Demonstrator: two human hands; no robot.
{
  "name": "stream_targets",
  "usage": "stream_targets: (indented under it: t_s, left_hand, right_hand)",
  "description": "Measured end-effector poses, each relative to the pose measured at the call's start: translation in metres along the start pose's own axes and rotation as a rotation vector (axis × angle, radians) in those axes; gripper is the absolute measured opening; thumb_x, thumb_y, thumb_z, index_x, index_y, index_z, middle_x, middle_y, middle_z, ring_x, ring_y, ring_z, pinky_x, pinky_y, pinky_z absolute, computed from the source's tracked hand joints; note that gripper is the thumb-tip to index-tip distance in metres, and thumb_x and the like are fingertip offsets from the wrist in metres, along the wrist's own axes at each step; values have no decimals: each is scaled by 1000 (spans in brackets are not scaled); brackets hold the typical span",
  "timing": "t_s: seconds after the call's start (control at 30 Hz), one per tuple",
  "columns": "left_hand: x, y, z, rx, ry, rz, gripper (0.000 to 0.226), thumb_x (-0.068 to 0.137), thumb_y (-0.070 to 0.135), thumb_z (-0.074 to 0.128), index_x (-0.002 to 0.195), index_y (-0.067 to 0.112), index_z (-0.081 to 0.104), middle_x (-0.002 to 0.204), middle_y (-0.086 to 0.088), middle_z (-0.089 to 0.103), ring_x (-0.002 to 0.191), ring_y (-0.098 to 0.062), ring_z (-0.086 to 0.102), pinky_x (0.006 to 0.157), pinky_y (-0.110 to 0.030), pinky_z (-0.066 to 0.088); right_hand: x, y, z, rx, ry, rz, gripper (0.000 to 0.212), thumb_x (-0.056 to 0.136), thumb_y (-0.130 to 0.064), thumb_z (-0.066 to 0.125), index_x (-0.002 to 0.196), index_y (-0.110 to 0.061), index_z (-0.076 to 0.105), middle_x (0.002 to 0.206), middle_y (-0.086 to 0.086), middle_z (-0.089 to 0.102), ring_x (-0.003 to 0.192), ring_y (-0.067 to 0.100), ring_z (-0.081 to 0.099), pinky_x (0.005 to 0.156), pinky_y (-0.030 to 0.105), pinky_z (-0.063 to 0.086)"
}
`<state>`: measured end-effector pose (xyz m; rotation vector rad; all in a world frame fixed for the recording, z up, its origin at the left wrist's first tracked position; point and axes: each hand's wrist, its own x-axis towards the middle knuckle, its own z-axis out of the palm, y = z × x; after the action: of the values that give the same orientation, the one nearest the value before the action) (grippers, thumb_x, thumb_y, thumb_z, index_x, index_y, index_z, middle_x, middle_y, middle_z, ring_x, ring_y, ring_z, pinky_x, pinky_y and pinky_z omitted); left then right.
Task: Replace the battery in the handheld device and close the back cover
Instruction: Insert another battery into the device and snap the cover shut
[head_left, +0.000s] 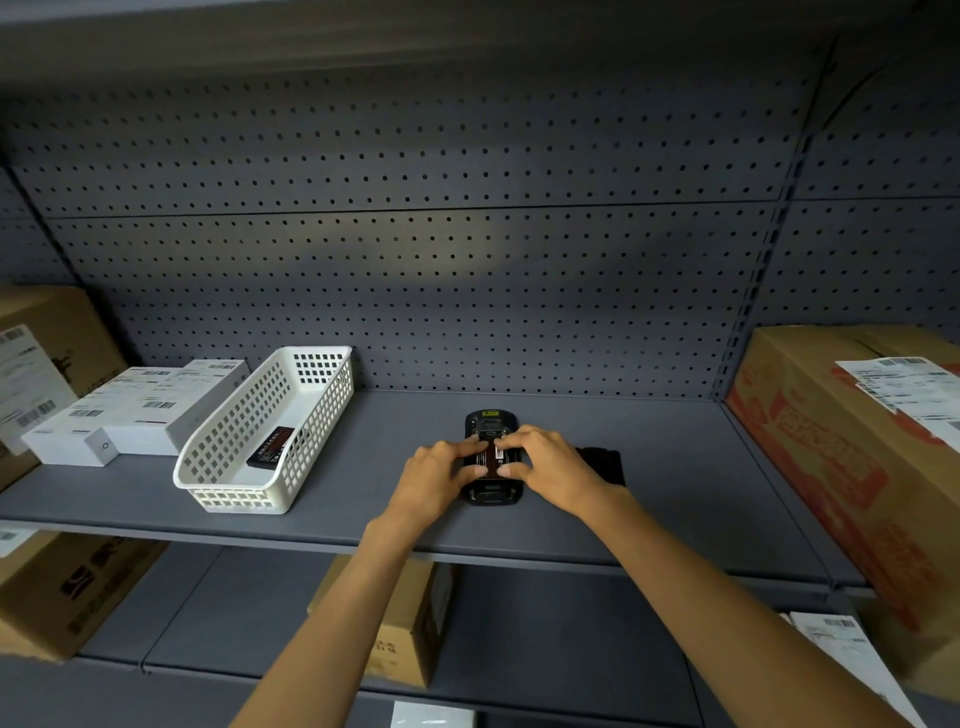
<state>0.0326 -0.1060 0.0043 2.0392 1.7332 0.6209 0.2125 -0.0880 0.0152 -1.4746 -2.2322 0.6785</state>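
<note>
One device (492, 493), lengthwise toward pegboard (415, 260)

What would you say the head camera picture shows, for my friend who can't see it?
Two hands, left hand and right hand, press a battery into a black handheld device lying on a grey shelf. A white basket to the left holds another battery; cardboard boxes stand at the sides.
</note>
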Motion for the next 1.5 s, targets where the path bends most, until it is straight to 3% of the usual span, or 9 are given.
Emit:
stream_targets:
  t_s: [0.47, 0.6, 0.77, 0.9, 1.0, 1.27, 1.5]
  left_hand:
    - [-2, 0, 6, 12, 23, 10, 44, 93, 28, 60, 137, 27, 54, 146, 6, 50, 131, -24, 51, 107, -37, 41]
    - [-6, 3, 10, -38, 40, 61, 38, 94, 14, 59, 131, 23, 59, 141, 0, 56, 128, -22, 54, 108, -32, 41]
    - [-2, 18, 20, -15, 127, 128, 38, 96, 14, 52, 130, 30, 57, 139, 0, 55, 135, -21, 46, 105, -41, 44]
    - [11, 47, 32, 31, 55, 183, 39, 98, 30, 49, 137, 32, 49, 144, 1, 51, 141, -20, 37, 108, -41, 40]
    - [21, 71, 46, 59, -51, 233, 48, 98, 36, 50, 143, 23, 43, 147, -1, 47, 141, -19, 37, 112, -31, 31]
    - [39, 101, 85, 272, -201, 220, 60, 100, 43, 40, 151, 15, 28, 155, -7, 35, 143, -24, 31, 120, -36, 18]
    - [46, 103, 87, 168, -210, 191, 57, 96, 42, 50, 148, 25, 33, 151, -1, 41, 138, -25, 40, 108, -45, 39]
  right_hand:
    - [-5, 4, 7, -74, 22, -41, 48, 95, -23, 59, 141, -13, 49, 138, 5, 52, 125, 26, 54, 104, 40, 44]
    - [-12, 6, 2, -197, -30, -75, 49, 101, -29, 46, 149, -22, 36, 153, -1, 38, 134, 26, 46, 105, 46, 44]
    - [-24, 33, -27, -157, 17, -50, 52, 102, -28, 45, 152, -23, 29, 158, -2, 32, 142, 21, 37, 112, 41, 37]
    - [-37, 60, -55, -156, -34, 41, 59, 100, -32, 49, 153, -19, 26, 158, 3, 31, 145, 23, 32, 116, 40, 31]
    - [-50, 80, -66, -144, -91, 106, 65, 98, -38, 51, 153, -17, 24, 158, 7, 30, 145, 25, 30, 116, 39, 29]
    - [-73, 109, -71, -67, -179, 120, 89, 87, -54, 61, 156, -22, 14, 164, 1, 11, 152, 18, 3, 122, 41, 12]
    - [-70, 111, -72, -82, -141, 80, 90, 85, -52, 65, 155, -21, 19, 164, 3, 14, 152, 17, 5, 120, 36, 12]
